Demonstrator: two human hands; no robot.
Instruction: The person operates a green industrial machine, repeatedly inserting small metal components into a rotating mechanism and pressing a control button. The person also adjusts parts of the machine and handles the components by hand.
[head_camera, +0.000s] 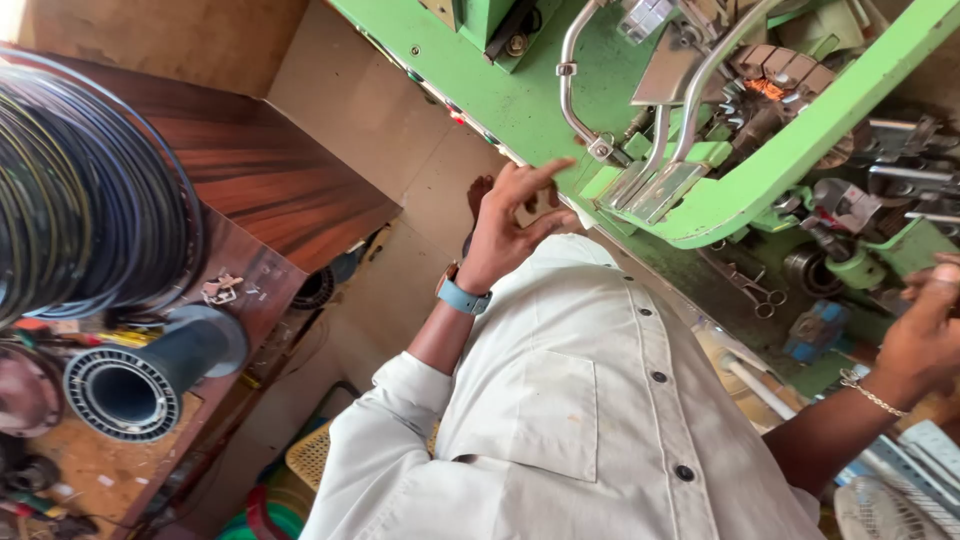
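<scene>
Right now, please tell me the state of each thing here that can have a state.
Left hand: raised, fingers spread, holding nothing, near the green machine.
Right hand: at the frame edge beside the machine; grip cannot be told.
Scissors: lying on the machine bed, blades shut.
Wire coil: wound, resting on the wooden bench.
Grey tube: lying on its side, open end toward the camera.

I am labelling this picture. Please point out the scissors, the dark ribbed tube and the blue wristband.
scissors (762, 293), head view, on the finger loops.
dark ribbed tube (135, 395), head view, on its open end.
blue wristband (463, 298), head view, on the strap.
</scene>
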